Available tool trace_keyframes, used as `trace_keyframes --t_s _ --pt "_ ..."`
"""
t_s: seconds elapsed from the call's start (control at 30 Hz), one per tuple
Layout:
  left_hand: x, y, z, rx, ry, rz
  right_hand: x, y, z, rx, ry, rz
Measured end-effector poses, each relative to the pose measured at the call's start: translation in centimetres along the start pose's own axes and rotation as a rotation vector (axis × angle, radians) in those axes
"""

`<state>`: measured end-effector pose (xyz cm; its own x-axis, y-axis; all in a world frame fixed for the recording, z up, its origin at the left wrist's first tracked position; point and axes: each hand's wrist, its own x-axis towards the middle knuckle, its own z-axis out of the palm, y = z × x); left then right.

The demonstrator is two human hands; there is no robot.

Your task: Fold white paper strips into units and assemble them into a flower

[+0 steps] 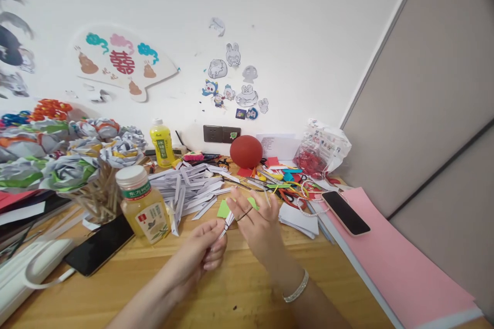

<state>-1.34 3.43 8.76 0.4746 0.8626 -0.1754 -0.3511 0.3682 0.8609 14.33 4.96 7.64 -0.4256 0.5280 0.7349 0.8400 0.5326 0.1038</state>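
Note:
My left hand (210,247) is closed, pinching a small folded white paper piece (229,220) between thumb and fingertips; a thin dark line crosses the paper near the grip. Just to its right, my right hand (259,226) has its fingers spread and raised, near the upper end of the paper. A thin dark band (244,214) lies across a finger of this hand; whether it runs on to the paper I cannot tell. A bracelet (297,288) circles the right wrist. Behind the hands lies a bright green paper piece (223,209).
Folded white paper strips (193,185) are heaped behind my hands. Left stand a drink bottle (144,205), a phone (101,244) and paper flowers (69,172) on sticks. A red balloon (246,151), white paper sheets (299,220), another phone (346,212) and pink paper (401,252) lie behind and right.

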Motion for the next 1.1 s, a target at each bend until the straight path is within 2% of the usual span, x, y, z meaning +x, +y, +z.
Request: trace_keyframes --t_s 0.07,0.17,0.3,0.4,0.5,0.63,0.77,0.87,0.93,1.0,1.1 --pt "0.0 0.3 -0.7 0.091 -0.04 -0.104 0.0 1.0 -0.6 0.049 -0.036 -0.112" --pt "-0.3 1.0 -1.2 0.228 -0.065 -0.202 0.0 1.8 -1.1 0.171 -0.093 -0.184" --pt "-0.8 1.7 -1.1 0.31 -0.141 -0.248 0.2 1.9 -1.8 0.407 -0.211 -0.141" --pt "-1.1 1.9 -0.8 0.298 -0.224 -0.226 0.5 1.9 -2.8 0.62 -0.299 -0.099" --pt "-1.2 1.9 -0.8 0.256 -0.277 -0.188 0.8 2.3 -3.9 0.776 -0.333 -0.067" --pt "-1.2 1.4 -0.9 0.178 -0.357 -0.168 0.7 2.1 -3.9 0.968 -0.313 0.046" --pt "-1.1 0.2 -0.8 0.032 -0.44 -0.139 0.1 0.6 -1.9 1.37 -0.221 0.316" --pt "-1.1 -0.2 -0.6 -0.029 -0.436 -0.089 -0.2 -0.5 -0.6 1.775 -0.116 0.547" --pt "-1.1 -0.1 -0.5 -0.049 -0.4 -0.054 -0.2 -0.8 -0.3 1.93 -0.12 0.574" --pt "-1.0 0.1 -0.4 -0.039 -0.35 -0.021 -0.1 -0.8 -0.5 1.933 -0.165 0.519" --pt "-0.8 0.2 -0.3 0.036 -0.27 0.011 0.1 -0.4 -0.9 1.72 -0.145 0.477"
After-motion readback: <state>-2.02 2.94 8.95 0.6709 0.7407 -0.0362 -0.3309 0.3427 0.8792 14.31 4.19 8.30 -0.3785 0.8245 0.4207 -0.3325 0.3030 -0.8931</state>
